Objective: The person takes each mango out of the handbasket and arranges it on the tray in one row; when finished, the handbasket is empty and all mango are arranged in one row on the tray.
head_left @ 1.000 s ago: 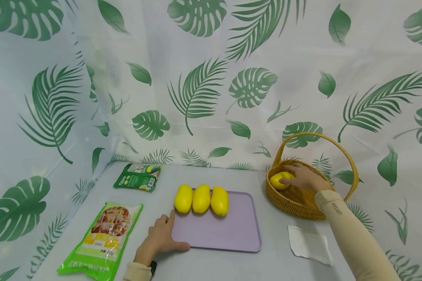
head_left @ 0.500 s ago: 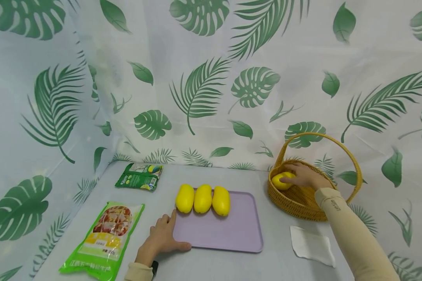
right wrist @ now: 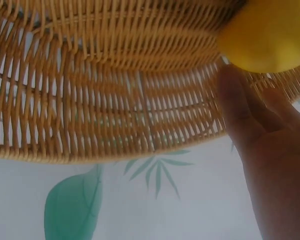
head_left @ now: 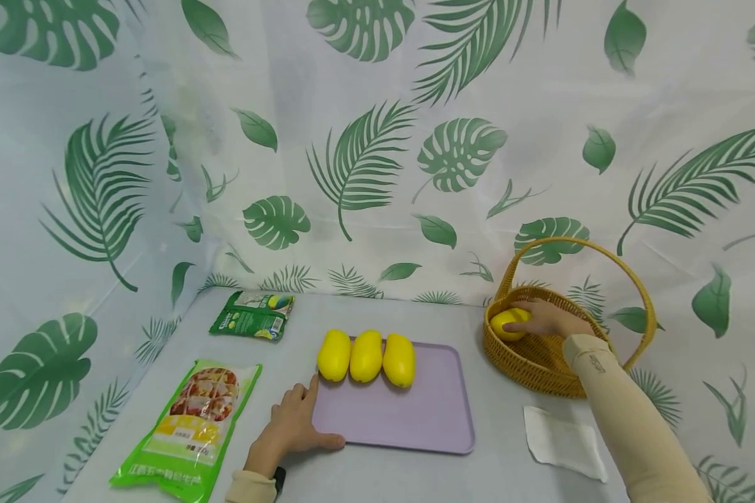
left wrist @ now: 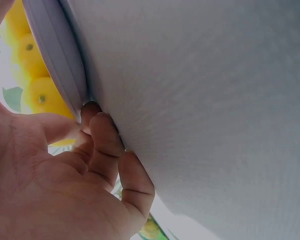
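Note:
At the right, a woven basket [head_left: 528, 374] with an arched handle holds a yellow mango [head_left: 507, 325]. My right hand [head_left: 550, 318] reaches inside and grips that mango, thumb on the near side and fingers around the far side. In the right wrist view, its fingers [right wrist: 237, 102] lie against the yellow skin. A lilac tray [head_left: 415, 419] lies mid-table with three yellow mangoes [head_left: 366, 356] in a row along its back left. At the tray's front left corner rests my left hand [head_left: 294, 421], index finger and thumb spread, touching the rim [left wrist: 57, 55].
A green food packet [head_left: 253, 316] lies at the back left. Nearer, a larger green-edged bag [head_left: 185, 426] with a meat picture lies left of the tray. A white cloth or tissue [head_left: 565, 443] sits in front of the basket. A leaf-patterned curtain [head_left: 377, 175] stands behind.
The whole head view has shifted slightly, so everything appears a little further right. My right hand has settled lower around the mango in the basket. The left hand stays at the tray.

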`<act>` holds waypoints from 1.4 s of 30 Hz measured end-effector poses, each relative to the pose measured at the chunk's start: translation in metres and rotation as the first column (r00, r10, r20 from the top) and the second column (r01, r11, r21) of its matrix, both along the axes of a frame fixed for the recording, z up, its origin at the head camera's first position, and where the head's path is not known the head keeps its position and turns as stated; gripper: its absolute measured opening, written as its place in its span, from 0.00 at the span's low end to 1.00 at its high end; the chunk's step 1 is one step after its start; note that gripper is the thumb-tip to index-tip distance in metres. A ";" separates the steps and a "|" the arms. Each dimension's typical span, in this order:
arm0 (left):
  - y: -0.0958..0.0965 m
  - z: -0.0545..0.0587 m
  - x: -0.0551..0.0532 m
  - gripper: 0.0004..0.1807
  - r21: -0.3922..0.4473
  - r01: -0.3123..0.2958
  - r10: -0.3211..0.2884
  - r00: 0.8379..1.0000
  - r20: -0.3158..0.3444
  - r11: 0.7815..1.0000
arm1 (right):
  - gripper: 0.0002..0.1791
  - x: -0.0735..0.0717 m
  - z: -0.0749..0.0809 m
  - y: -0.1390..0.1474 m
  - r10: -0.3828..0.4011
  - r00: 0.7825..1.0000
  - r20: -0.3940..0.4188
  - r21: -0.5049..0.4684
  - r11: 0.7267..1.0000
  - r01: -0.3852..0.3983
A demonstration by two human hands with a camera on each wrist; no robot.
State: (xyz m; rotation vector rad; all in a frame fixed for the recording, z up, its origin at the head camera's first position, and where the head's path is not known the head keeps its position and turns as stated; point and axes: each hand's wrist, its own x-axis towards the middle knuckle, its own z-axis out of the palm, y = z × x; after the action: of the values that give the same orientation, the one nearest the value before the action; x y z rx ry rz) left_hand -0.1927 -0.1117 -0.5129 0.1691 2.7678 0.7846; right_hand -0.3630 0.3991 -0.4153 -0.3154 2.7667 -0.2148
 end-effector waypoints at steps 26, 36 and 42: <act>0.002 0.004 0.000 0.71 -0.001 -0.010 0.010 1.000 0.014 1.000 | 0.49 -0.011 -0.019 0.002 -0.014 1.000 -0.001 -0.046 0.999 0.014; 0.002 0.001 0.000 0.72 -0.003 -0.006 0.006 1.000 0.016 1.000 | 0.50 -0.010 -0.020 0.001 -0.022 1.000 0.002 -0.031 0.999 0.022; 0.003 -0.001 -0.001 0.72 -0.002 0.002 -0.002 1.000 0.006 1.000 | 0.50 -0.008 -0.018 0.003 -0.021 1.000 -0.006 -0.031 0.999 0.021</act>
State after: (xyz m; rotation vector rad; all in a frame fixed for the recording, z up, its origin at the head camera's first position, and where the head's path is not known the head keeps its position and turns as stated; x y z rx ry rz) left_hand -0.1935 -0.1084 -0.5139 0.1689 2.7628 0.7803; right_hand -0.3707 0.4025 -0.4337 -0.2952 2.7767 -0.2619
